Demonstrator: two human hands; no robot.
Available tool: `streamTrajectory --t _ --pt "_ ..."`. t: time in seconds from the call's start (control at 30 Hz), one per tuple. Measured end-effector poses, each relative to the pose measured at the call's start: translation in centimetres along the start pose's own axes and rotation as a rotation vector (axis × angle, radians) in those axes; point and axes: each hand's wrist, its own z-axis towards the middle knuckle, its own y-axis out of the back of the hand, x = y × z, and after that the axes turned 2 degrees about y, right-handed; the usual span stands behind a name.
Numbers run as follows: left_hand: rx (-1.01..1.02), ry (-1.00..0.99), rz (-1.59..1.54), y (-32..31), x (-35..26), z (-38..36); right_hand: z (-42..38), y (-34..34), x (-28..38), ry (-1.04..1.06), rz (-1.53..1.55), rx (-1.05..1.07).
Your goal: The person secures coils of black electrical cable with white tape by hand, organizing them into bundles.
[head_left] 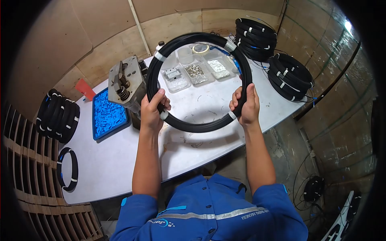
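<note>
Head view: a round black cable coil banded with white tape [200, 82] is held up over the white tabletop [120, 160], left hand [152, 108] and right hand [245, 105] each closed on its rim. It looks finished, needing a careful set-down. Beyond the right hand, stacked black coils [290, 76]; by the left, a grey metal press [126, 82] and blue tray [107, 114]; plywood walls [80, 36].

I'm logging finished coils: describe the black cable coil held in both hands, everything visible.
The black cable coil is a round ring of many thin black strands, bound by white tape bands at several spots. It looks like plastic-jacketed cable, neatly wound. It is held up above the white table, tilted toward the camera. The left hand grips its left side, the right hand its right side.
</note>
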Motion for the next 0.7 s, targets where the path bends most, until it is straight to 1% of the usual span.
streamTrajectory --t 0.1,0.17,0.3,0.47,0.63,0.7 --pt "0.018 0.021 0.014 0.7 0.1 0.0 0.0 -0.2 0.5 -0.047 -0.048 0.014" --pt "0.051 0.104 -0.030 1.0 0.0 -0.3 -0.2 -0.3 0.4 -0.058 -0.073 -0.009" --pt "0.068 0.117 -0.031 0.9 0.1 -0.4 -0.2 0.1 0.1 -0.083 -0.071 -0.035" --pt "0.014 0.071 0.024 -0.8 -0.1 -1.5 0.7 1.1 -0.2 -0.145 -0.040 -0.073" --pt "0.004 0.057 0.023 -1.6 -0.2 -1.6 0.8 1.0 0.5 -0.185 -0.009 -0.066" --pt "-0.009 0.111 -0.028 -1.0 0.2 -0.9 0.5 0.6 1.1 -0.183 0.003 -0.068"
